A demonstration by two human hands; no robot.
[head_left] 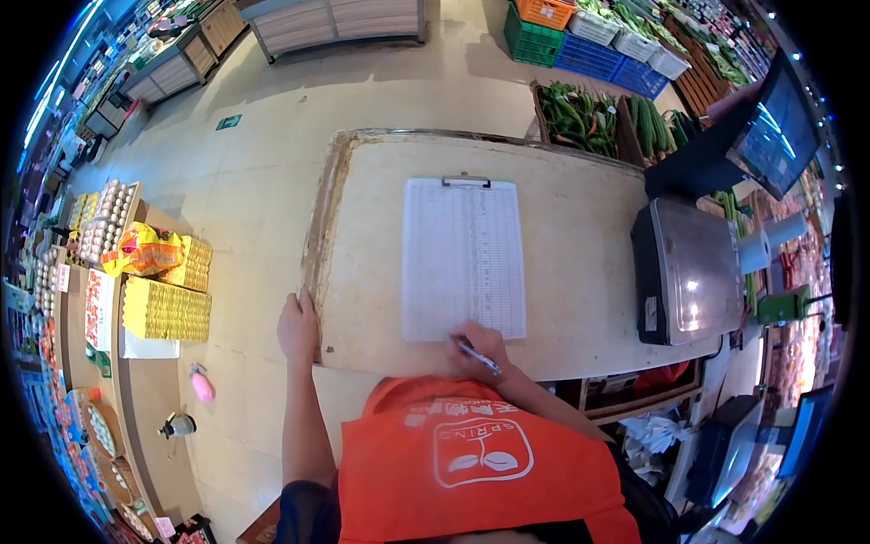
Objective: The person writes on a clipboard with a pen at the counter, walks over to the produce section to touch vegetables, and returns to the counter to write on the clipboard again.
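Note:
A clipboard [453,263] with a printed table sheet lies on the worn counter top [580,254], its metal clip [467,182] at the far end. My right hand [478,348] rests on the sheet's lower right edge and grips a pen [480,357]. The pen slants down toward my body, and its writing tip is hidden by the fingers. Along the counter's left edge, my left hand [299,326] is curled with its fingers wrapped over the rim. An orange apron [399,471] covers my front, below the counter.
At the counter's right stand a weighing scale [693,267] and a tilted screen [775,131]. Crates of green peppers [575,113] and cucumbers [648,127] sit beyond the far edge. Yellow egg trays [168,308] are stacked on the left. A pink bottle [202,385] is on the floor.

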